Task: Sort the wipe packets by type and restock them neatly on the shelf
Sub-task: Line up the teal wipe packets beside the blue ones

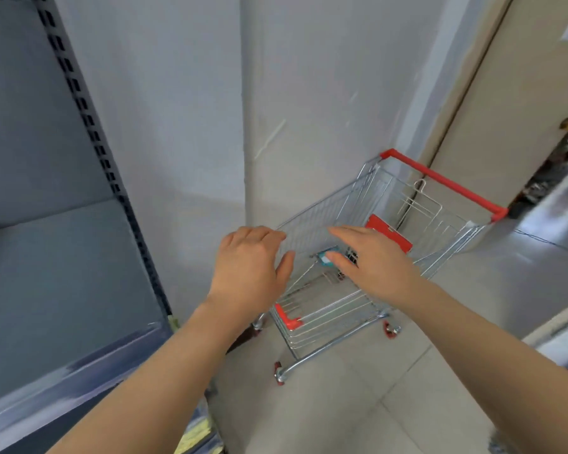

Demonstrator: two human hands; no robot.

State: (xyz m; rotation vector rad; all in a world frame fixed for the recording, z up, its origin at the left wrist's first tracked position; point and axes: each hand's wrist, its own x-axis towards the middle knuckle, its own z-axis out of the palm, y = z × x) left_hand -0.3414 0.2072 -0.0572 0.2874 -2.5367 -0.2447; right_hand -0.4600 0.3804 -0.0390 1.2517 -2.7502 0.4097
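A small wire shopping cart (453, 253) with a red handle stands on the tiled floor ahead of me. Deep in its basket lies one teal and white wipe packet (326, 258), partly hidden by my right thumb. My left hand (248, 268) hovers over the cart's near left rim, fingers loosely curved, holding nothing. My right hand (371, 257) reaches over the basket above the packet, fingers extended and holding nothing. The grey metal shelf (50, 283) stands at my left; the board in view carries nothing.
A slotted shelf upright (89, 126) runs down the left. A white wall corner (246, 126) rises behind the cart. A beige door (522, 93) is at the right, and a shiny metal surface (558, 204) lies past the handle. Yellow packaging (197, 434) shows below the shelf.
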